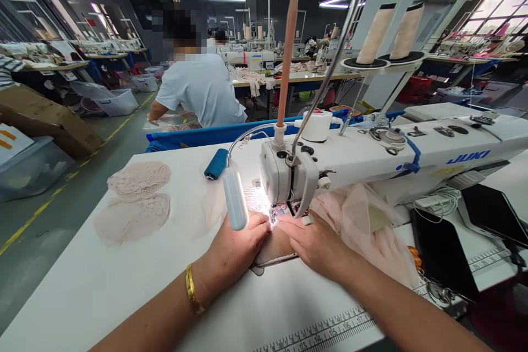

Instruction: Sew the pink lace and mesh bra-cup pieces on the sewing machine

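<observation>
Pale pink lace fabric [253, 198] lies under the needle of a white sewing machine [275, 173], lit by the machine's lamp [236, 201]. My left hand [237, 247], with a gold bracelet [192, 289] at the wrist, presses its fingertips together on the fabric just left of the presser foot. On the other side, my right hand [315, 242] has its fingers closed on the fabric close to the foot. Both thumbs are partly hidden. Sheer pink fabric [355, 214] bunches behind my right hand, under the machine arm.
Two stacks of pink lace pieces [138, 179] lie at the table's left. A blue thread spool [216, 164] rests behind the lamp. Two thread cones [376, 33] stand above the machine. On the right are a black phone [443, 253] and a coiled cable [437, 202]. A co-worker [198, 88] sits ahead.
</observation>
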### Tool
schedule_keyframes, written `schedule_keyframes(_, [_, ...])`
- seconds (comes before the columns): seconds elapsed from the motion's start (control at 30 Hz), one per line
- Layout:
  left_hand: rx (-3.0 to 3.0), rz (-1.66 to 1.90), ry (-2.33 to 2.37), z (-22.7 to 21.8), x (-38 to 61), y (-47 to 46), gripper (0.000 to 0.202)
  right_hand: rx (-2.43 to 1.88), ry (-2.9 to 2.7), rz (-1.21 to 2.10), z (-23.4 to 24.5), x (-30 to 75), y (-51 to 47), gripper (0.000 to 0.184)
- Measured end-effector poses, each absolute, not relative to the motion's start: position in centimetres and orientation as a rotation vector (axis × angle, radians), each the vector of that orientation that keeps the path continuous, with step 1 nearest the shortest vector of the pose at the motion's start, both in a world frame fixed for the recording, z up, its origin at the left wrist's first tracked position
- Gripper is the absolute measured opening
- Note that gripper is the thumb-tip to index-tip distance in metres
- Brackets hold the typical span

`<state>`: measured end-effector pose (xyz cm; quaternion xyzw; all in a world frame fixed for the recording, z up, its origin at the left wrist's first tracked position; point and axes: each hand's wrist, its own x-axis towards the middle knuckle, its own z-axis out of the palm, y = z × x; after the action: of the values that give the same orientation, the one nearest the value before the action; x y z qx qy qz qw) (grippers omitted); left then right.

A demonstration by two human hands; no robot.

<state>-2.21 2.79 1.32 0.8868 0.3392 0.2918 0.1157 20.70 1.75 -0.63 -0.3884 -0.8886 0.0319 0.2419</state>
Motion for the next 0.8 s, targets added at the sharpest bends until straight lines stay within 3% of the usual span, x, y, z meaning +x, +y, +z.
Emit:
schedule_keyframes(0.17, [2.715, 0.827, 1.208, 1.5, -3.4, 2.8, 0.025, -0.845, -2.571, 0.201, -0.6, 20.3, 1.6, 0.038])
schedule_keyframes(0.37, [2.374, 0.345, 0.990, 4.9, -3.6, 1.0, 0.042, -1.193, -2.345, -0.134, -0.5, 22.2, 2.7, 0.021])
schedule_keyframes(0.57, [2.725, 0.774, 1.109, 3.2, -4.0, 2.4, 0.025, -0.726, -2.562, 0.346, 0.9, 21.0, 1.2, 0.021])
schedule_keyframes(0.67, [2.786, 0.713, 1.201, 1.8, -4.2, 2.7, 0.025, -1.052, -2.544, 0.136, 0.7, 21.6, 2.0, 0.013])
schedule_keyframes(0.8, [2.705, 0.585, 1.131, 1.7, -3.5, 1.5, 0.022, -1.306, -2.310, -0.119, 0.6, 23.4, 3.1, 0.018])
